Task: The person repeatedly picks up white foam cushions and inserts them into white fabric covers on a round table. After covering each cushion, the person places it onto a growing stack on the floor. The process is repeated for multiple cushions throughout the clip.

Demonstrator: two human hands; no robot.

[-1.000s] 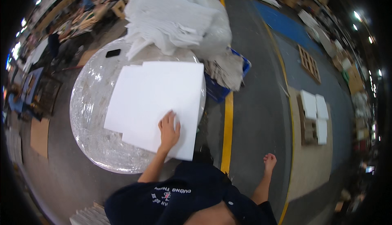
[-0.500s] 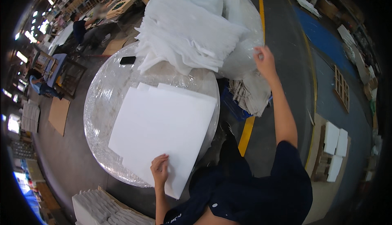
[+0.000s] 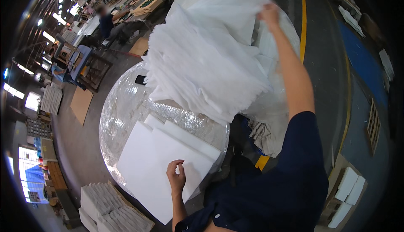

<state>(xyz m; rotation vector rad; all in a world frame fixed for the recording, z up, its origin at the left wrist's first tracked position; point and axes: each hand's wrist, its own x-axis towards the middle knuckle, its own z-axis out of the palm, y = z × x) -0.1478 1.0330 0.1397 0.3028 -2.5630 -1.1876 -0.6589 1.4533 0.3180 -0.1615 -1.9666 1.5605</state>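
My right hand (image 3: 269,15), blurred by motion, reaches out to the far right of a pile of thin white foam sheets (image 3: 206,59). Its fingers are closed at the raised corner of a translucent sheet (image 3: 235,5). Close to me, my left hand (image 3: 176,176) hovers over a stack of smooth white sheets (image 3: 147,164), fingers loosely curled with a gap at the thumb and nothing visible between them. The stacked sheets lie unevenly fanned. Under them is a round, plastic-wrapped surface (image 3: 120,101).
A black phone (image 3: 140,79) lies beside the foam pile, partly covered. Grey crumpled cloths (image 3: 265,135) sit low on the right. Bundled white sheets (image 3: 111,209) stand at lower left. Several people work at tables at far left, one a seated person (image 3: 107,23). A yellow floor line (image 3: 303,21) runs along the right.
My right hand has moved farther away, from the pile's right side to a sheet's far corner, which is now lifted. My left hand stays over the stack. The whole view has shifted.
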